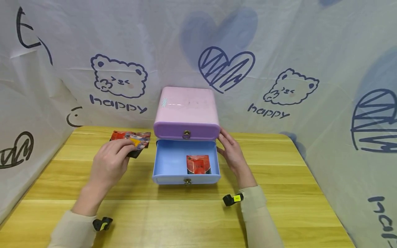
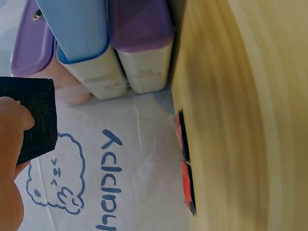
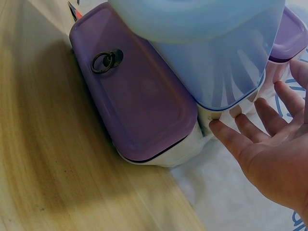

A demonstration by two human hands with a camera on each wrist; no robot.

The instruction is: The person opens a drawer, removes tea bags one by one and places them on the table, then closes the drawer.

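Note:
My left hand pinches a small flat packet between thumb and fingers, held up off the table. Its dark, printed back shows in the left wrist view. Behind that hand lie red packets on the table, left of a small drawer cabinet. The cabinet's blue middle drawer is pulled out, with one red packet inside near its front right. At the cabinet's right side my right hand rests its spread, extended fingertips against the white casing, as the right wrist view shows.
Purple drawers, the top one and the bottom one, are closed; brass ring pulls hang on the fronts. The cabinet stands at the back of the wooden table, against a white cloth with bear and heart drawings.

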